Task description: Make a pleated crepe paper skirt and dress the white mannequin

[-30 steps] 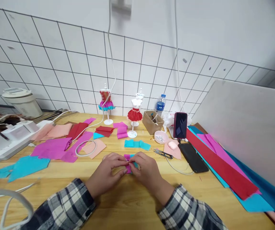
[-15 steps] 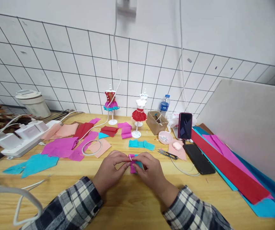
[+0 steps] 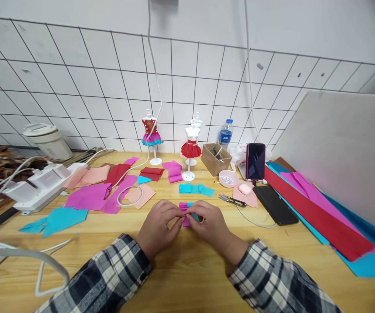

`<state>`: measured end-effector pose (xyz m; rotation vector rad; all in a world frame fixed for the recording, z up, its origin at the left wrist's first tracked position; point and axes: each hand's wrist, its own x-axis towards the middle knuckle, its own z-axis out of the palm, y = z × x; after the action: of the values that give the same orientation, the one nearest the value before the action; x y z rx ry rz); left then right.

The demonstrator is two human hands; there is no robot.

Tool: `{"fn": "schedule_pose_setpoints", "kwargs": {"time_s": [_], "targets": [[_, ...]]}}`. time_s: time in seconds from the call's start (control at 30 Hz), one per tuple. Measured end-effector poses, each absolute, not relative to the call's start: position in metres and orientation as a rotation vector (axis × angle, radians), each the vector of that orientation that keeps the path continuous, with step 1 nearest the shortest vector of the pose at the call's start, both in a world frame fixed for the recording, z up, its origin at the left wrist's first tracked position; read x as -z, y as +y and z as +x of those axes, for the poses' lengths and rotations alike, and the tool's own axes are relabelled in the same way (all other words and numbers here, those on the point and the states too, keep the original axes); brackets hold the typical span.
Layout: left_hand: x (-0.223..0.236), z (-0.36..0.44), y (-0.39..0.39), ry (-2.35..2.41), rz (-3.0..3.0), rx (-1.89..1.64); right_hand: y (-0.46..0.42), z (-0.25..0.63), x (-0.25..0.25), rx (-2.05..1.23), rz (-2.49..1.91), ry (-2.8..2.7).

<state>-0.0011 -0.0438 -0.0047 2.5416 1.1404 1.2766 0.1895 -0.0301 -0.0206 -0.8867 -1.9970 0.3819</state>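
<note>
My left hand (image 3: 159, 227) and my right hand (image 3: 207, 224) meet fingertip to fingertip over the table, both closed in a pinch. Whatever lies between the tips is hidden or too small to make out. Just under and behind the fingers is a small folded piece of magenta crepe paper (image 3: 183, 206), with a turquoise piece (image 3: 194, 216) against its right side, partly covered by my right hand. A pleated turquoise strip (image 3: 196, 189) lies farther back. Small scissors-like thread snips (image 3: 232, 200) with black handles rest to the right of my right hand.
Mini dress forms in a red-magenta dress (image 3: 151, 132) and a red skirt (image 3: 191, 149) stand at the back. Nearby are a cardboard box (image 3: 216, 161), a pink bead dish (image 3: 228, 178), and a black phone (image 3: 275, 204). Magenta sheets (image 3: 89, 196) lie left; a red strip (image 3: 321, 217) lies right.
The camera view has shifted. Half a second ago a thin white strip showed between my fingertips; it no longer shows. Both hands stay pinched together over the magenta and turquoise paper.
</note>
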Motion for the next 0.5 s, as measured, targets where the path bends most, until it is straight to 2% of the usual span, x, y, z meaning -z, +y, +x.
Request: {"fn": "schedule_pose_setpoints", "kwargs": {"time_s": [0.2,0.5], "targets": [[0.0062,-0.0043,-0.0443,1.182,2.505,-1.208,-0.0295,0.1877,0.0199,-0.498,-0.909,-1.957],[0.0041,-0.0016,-0.042,1.258,2.47,-1.21,-0.0352,0.1847,0.0157,-0.501,-0.934,-1.955]]}}
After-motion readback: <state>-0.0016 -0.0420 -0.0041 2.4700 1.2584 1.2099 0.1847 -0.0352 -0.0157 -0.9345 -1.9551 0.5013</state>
